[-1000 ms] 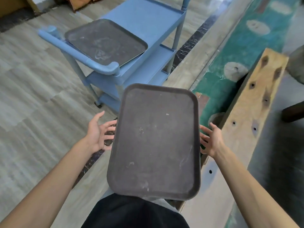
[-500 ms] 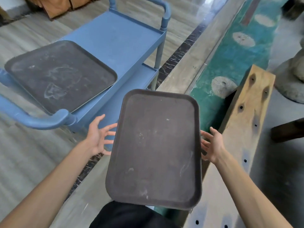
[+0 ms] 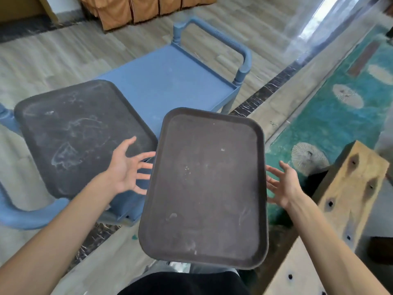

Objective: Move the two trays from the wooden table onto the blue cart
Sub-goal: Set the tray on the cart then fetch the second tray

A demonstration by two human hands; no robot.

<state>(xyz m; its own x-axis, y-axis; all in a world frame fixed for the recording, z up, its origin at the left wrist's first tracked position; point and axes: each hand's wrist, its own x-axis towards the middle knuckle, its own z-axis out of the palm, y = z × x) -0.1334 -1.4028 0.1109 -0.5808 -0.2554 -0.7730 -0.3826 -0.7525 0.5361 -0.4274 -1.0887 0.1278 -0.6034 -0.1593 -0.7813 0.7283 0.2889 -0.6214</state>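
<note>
I hold a dark brown rectangular tray (image 3: 204, 184) in the air in front of me, tilted slightly. My left hand (image 3: 127, 169) presses its left edge and my right hand (image 3: 282, 186) its right edge, fingers spread and reaching under it. A second dark tray (image 3: 78, 133) with chalky smears lies flat on the left part of the blue cart (image 3: 170, 81). The held tray's far corner overlaps the cart's top shelf in view. The wooden table (image 3: 350, 199) is at the right, beside my right arm.
The cart has a blue handle at its far end (image 3: 223, 37) and another near me at the left (image 3: 27, 218). A dark marble strip (image 3: 265, 92) and a green patterned floor band (image 3: 331, 124) run between cart and table. Orange furniture (image 3: 148, 9) stands at the back.
The cart with its tray has come closer and more central in view. The held tray is now nearer the cart's top shelf. Both hands keep the same hold.
</note>
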